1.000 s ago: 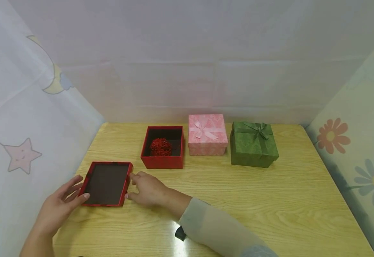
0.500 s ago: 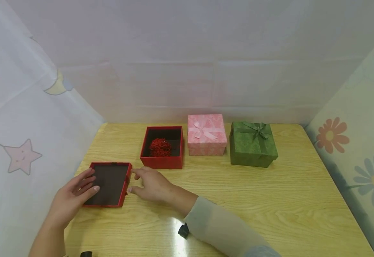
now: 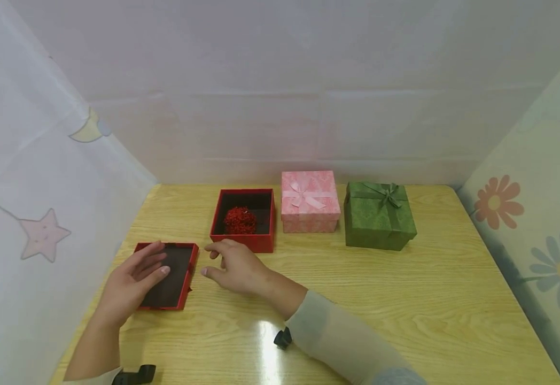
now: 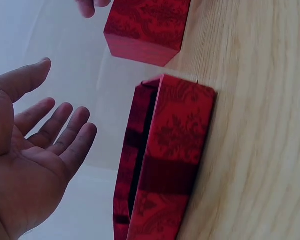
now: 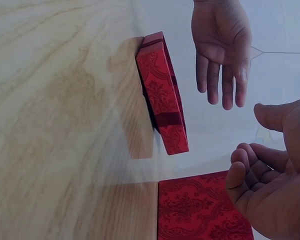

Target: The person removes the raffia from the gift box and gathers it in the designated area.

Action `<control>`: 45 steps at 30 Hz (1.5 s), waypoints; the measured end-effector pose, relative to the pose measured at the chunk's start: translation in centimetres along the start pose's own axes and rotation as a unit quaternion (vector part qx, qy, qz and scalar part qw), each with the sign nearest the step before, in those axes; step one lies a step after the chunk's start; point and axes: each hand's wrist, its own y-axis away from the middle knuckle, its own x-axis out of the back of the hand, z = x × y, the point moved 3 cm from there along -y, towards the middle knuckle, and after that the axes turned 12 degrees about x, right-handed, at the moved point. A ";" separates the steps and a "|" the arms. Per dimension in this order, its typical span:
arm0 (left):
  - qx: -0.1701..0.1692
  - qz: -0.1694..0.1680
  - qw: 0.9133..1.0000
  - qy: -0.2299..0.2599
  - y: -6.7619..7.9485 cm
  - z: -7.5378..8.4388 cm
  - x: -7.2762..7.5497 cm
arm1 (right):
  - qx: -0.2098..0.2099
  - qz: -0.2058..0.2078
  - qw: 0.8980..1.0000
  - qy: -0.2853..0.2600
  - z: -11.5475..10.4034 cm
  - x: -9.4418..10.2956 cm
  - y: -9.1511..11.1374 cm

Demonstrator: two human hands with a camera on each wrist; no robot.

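Note:
A dark-lined red box lid (image 3: 192, 272) lies hollow side up on the table at the left. Over it hovers my left hand (image 3: 127, 289), fingers relaxed and holding nothing; the left wrist view shows this hand (image 4: 40, 155) apart from the patterned lid (image 4: 172, 145). My right hand (image 3: 245, 270), fingers loosely bent around nothing, is right of the lid and in front of the open red box (image 3: 263, 244). In the right wrist view its fingers (image 5: 245, 172) appear near the box wall (image 5: 195, 207); contact cannot be told. Inside the box sits a red, shredded-looking clump (image 3: 240, 220).
A closed pink gift box (image 3: 310, 206) with a bow stands right of the red box. Farther right is a closed green gift box (image 3: 381, 216), also bowed. Printed cloth walls (image 3: 280, 123) border the wooden table (image 3: 357, 289) at the back and sides.
The left hand has left the lid's left edge and moved right, over the lid. The right hand has drawn away from the lid's right edge toward the red box. The lid stays nearly in place.

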 end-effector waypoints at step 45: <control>0.046 -0.001 0.997 0.066 -6.3 2.9 -7.6 | -0.027 0.102 0.994 0.013 3.6 6.2 -1.3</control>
